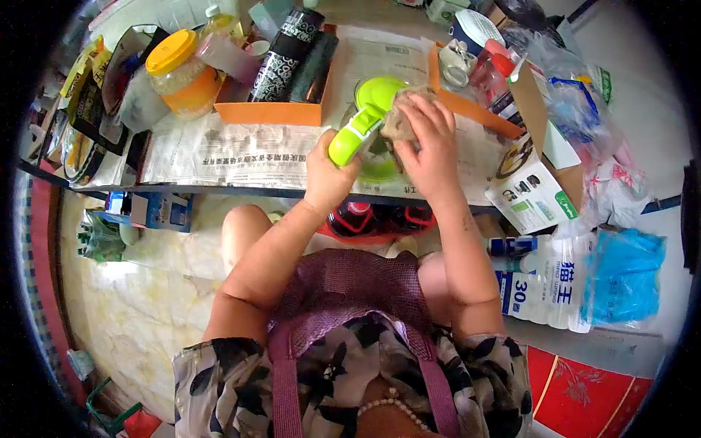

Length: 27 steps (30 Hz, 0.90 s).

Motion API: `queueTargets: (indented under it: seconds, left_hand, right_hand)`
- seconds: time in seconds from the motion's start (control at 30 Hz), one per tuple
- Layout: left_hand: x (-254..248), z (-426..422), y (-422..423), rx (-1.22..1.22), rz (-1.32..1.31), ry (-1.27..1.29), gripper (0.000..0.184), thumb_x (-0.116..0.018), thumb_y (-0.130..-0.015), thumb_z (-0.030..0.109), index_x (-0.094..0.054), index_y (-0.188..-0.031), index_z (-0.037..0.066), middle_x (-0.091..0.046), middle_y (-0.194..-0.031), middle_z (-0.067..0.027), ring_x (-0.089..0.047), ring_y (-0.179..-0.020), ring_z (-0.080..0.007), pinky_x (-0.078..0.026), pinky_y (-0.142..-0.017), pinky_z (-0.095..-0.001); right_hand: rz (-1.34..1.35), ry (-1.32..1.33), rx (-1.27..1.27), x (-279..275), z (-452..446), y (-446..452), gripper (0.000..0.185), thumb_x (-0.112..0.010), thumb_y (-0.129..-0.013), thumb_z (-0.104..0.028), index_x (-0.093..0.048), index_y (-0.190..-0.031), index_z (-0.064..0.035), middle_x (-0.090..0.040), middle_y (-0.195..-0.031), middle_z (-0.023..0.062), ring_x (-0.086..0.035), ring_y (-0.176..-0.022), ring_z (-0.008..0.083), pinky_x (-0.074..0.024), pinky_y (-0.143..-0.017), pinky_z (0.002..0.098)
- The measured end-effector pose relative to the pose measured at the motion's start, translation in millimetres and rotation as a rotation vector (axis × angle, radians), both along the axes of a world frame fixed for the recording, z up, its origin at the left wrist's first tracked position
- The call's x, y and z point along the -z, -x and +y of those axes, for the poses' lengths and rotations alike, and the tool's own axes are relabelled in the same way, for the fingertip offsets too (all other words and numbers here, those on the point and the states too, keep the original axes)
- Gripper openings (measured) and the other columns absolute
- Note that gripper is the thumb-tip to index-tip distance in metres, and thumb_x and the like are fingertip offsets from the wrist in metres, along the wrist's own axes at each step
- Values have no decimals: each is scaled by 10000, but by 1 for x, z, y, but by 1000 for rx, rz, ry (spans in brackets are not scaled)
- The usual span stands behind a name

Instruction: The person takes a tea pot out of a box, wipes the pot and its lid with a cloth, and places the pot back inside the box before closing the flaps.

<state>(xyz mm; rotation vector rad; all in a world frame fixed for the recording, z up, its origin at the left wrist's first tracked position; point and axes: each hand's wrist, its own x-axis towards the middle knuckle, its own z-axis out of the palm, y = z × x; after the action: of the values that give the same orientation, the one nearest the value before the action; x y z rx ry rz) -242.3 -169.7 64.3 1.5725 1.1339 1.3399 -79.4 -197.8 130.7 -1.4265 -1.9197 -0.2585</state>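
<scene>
My left hand (332, 169) is closed around the lime-green handle (349, 140) of a vessel that looks see-through. A round lime-green part (381, 90) of it shows beyond the handle, and a paler green rim (378, 172) shows nearer me. My right hand (429, 142) grips a crumpled brown cloth (398, 123), pressed against the vessel's right side. Hand and cloth cover much of that side, so its full shape is hidden.
Newspaper (248, 157) covers the shelf. An orange box (270, 113) with dark cylinders and a yellow-lidded jar (182, 77) stand left. To the right are another orange box (475, 109), an open carton (537, 190) and plastic bags (606, 186). Dark bottles (372, 219) sit below the shelf's edge.
</scene>
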Motion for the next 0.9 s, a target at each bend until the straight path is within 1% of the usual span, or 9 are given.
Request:
queueTargets:
  seconds: [0.23,0.37,0.47,0.57,0.6,0.7,0.73,0.83,0.9]
  left_hand:
    - [1,1,0,4,-32,-31,154,-612,-674,56,-505,-776,13,-558,-658,-165,-560,-601,-281,-458,-605,-344]
    - [-3,-1,0,45,-27,22,150,-615,-683,46,-531,-805,16,-571,-677,-100,-547,-594,-181,-450,-574,-300]
    - [12,4,0,147,-161,132,183,-619,-725,33,-542,-891,22,-569,-730,-19,-507,-567,-61,-415,-479,-215]
    - [11,4,1,151,-158,123,217,-616,-703,8,-542,-906,26,-558,-704,-19,-514,-560,-81,-428,-484,-226]
    - [11,4,2,147,-201,170,226,-610,-691,-6,-542,-904,25,-554,-696,-21,-517,-556,-89,-432,-485,-231]
    - [-1,5,6,134,-404,281,288,-578,-617,-70,-535,-888,20,-535,-662,-34,-522,-526,-130,-437,-479,-253]
    - [0,12,12,153,-474,321,314,-579,-618,-58,-540,-923,7,-548,-666,-46,-523,-512,-131,-437,-473,-252]
    - [-1,23,21,205,-793,356,319,-526,-621,-67,-528,-934,-4,-518,-613,-62,-481,-435,-158,-416,-433,-266]
    - [2,31,22,250,-911,384,288,-512,-630,-60,-520,-911,0,-494,-586,-60,-464,-421,-162,-410,-425,-271]
  right_hand:
    - [-22,-23,-31,11,-22,18,512,-610,-631,27,-577,-1116,-132,-520,-1191,53,-427,-1095,311,-365,-960,401]
    - [-45,-115,-32,35,-17,8,474,-642,-645,-28,-589,-1098,-157,-491,-1190,31,-415,-1094,311,-358,-952,408]
    - [-108,-268,-73,74,-10,-6,567,-657,-622,30,-538,-1150,-137,-387,-1225,88,-352,-1141,333,-325,-956,418]
    - [-31,-244,-78,82,-12,-13,587,-649,-674,-5,-457,-1216,-122,-328,-1232,121,-305,-1163,349,-307,-966,428]
    - [-41,-254,-54,92,-12,-20,559,-623,-721,-45,-412,-1238,-86,-334,-1245,158,-338,-1138,355,-307,-975,420]
    - [311,-62,49,115,-10,-33,494,-560,-786,-40,-388,-1249,-46,-354,-1251,176,-384,-1127,316,-323,-977,388]
    - [496,72,8,117,-5,-40,435,-521,-845,-42,-375,-1253,-10,-403,-1241,160,-432,-1120,228,-357,-958,334]
    - [1007,220,7,121,-10,-52,433,-546,-822,-35,-411,-1233,-19,-458,-1192,142,-439,-1137,230,-336,-982,339]
    - [940,115,39,89,-13,-41,460,-548,-840,-35,-376,-1266,-33,-444,-1203,113,-455,-1103,189,-375,-938,309]
